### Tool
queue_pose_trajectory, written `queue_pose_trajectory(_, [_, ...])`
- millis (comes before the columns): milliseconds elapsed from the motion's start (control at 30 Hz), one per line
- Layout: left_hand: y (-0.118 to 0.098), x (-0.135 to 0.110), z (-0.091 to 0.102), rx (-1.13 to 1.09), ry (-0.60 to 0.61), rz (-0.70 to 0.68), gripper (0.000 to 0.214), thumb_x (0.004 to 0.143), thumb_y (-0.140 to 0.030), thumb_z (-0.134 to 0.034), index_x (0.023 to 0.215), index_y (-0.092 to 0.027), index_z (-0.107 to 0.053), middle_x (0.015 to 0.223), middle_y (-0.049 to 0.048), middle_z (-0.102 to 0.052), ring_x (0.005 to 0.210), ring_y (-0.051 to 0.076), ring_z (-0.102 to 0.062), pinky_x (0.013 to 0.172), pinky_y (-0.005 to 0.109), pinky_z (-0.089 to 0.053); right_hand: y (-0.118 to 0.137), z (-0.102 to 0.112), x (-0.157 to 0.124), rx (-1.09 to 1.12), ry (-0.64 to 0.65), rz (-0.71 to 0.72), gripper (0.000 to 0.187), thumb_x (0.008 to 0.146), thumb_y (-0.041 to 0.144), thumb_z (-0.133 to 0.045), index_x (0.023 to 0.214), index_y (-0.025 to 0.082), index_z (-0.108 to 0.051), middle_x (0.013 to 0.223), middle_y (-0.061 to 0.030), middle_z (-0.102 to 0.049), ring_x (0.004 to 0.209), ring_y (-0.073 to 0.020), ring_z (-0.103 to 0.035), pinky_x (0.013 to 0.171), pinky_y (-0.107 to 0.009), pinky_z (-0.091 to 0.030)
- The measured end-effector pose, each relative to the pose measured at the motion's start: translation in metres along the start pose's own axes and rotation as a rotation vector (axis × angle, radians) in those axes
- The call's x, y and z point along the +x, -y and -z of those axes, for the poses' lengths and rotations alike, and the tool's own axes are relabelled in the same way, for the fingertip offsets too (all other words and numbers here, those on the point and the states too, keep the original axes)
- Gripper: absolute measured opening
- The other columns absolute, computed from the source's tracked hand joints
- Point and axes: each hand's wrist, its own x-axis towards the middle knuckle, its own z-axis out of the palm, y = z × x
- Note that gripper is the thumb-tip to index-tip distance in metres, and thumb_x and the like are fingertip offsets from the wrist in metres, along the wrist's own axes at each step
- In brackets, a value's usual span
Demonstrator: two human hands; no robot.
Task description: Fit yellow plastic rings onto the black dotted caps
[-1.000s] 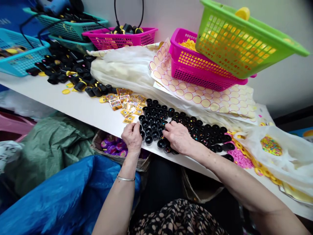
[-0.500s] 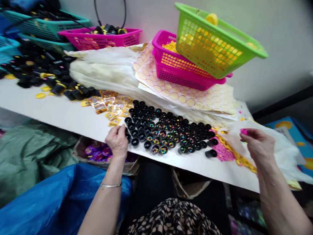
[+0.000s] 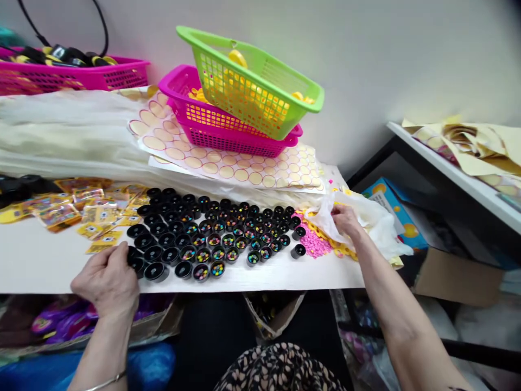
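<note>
A block of several small black cups (image 3: 211, 231) stands on the white table (image 3: 285, 274); many hold coloured beads, those at the left are empty. My left hand (image 3: 106, 279) rests at the table's front edge with its fingers curled against the leftmost black cups. My right hand (image 3: 345, 220) reaches into the mouth of a white plastic bag (image 3: 368, 222) at the right end, fingers closed and partly hidden by the plastic. Pink beads (image 3: 314, 244) and yellow rings lie spilled beside the bag.
A green basket (image 3: 252, 81) sits tilted on a pink basket (image 3: 228, 133) of yellow caps, over sheets of round stickers (image 3: 228, 165). Yellow packets (image 3: 73, 209) lie at left. A second shelf (image 3: 456, 168) and boxes are at right; a box of purple items sits under the table.
My view has swung to the right. My right hand has gone from the cups to the white bag at the right end. The left hand has stayed by the left cups.
</note>
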Motion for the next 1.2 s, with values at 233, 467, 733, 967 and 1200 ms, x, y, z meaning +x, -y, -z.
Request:
queue_pose_trajectory(233, [0.004,-0.003,-0.001,-0.02,0.015,-0.019,0.024,0.065,-0.035,-0.067,0.085,-0.026,-0.073,0.074,-0.0016,-0.071,0.061,0.016,-0.057,0.064,0.03,-0.046,-0.004,0.009,-0.021,0.5,-0.194,0.007,0.028,0.052,0.032,-0.07,0.072,0.017,-0.059,0.069,0.0,-0.061,0.061,-0.0124,-0.056,0.061,-0.028,-0.047])
queue_pose_trajectory(467, [-0.008,-0.002,0.004,0.035,0.062,0.003,0.016,0.066,-0.028,-0.064,0.072,-0.015,-0.072,0.057,-0.0029,-0.061,0.056,0.012,-0.051,0.062,0.026,-0.043,0.089,0.0,-0.079,0.921,0.044,0.108,0.026,0.055,0.018,-0.077,0.078,0.019,-0.065,0.075,0.0,-0.061,0.067,-0.0116,-0.056,0.061,-0.025,-0.047])
queue_pose_trajectory(733, [-0.007,-0.007,0.012,0.043,0.148,0.018,0.022,0.073,-0.035,-0.057,0.067,-0.015,-0.064,0.061,-0.0026,-0.055,0.062,0.011,-0.05,0.064,0.023,-0.041,0.225,-0.079,-0.162,0.716,0.692,0.439,0.009,0.074,0.023,-0.064,0.082,0.019,-0.065,0.08,-0.0014,-0.06,0.071,-0.0129,-0.054,0.064,-0.027,-0.043])
queue_pose_trajectory(967, [-0.001,-0.007,0.014,0.046,0.16,0.015,0.022,0.074,-0.036,-0.057,0.067,-0.017,-0.063,0.064,-0.0008,-0.057,0.066,0.013,-0.051,0.066,0.024,-0.041,0.267,-0.118,-0.172,0.098,0.636,0.988,0.017,0.083,0.012,-0.046,0.081,0.021,-0.06,0.079,-0.0029,-0.056,0.078,-0.0162,-0.046,0.069,-0.029,-0.035])
queue_pose_trajectory(1200, [-0.001,-0.008,0.016,0.061,0.174,0.021,0.022,0.076,-0.037,-0.057,0.067,-0.017,-0.063,0.065,0.0,-0.057,0.066,0.013,-0.051,0.066,0.024,-0.041,0.279,-0.127,-0.174,-0.262,0.536,1.182,0.014,0.076,0.01,-0.046,0.076,0.02,-0.056,0.078,-0.0062,-0.051,0.07,-0.0186,-0.037,0.062,-0.032,-0.028])
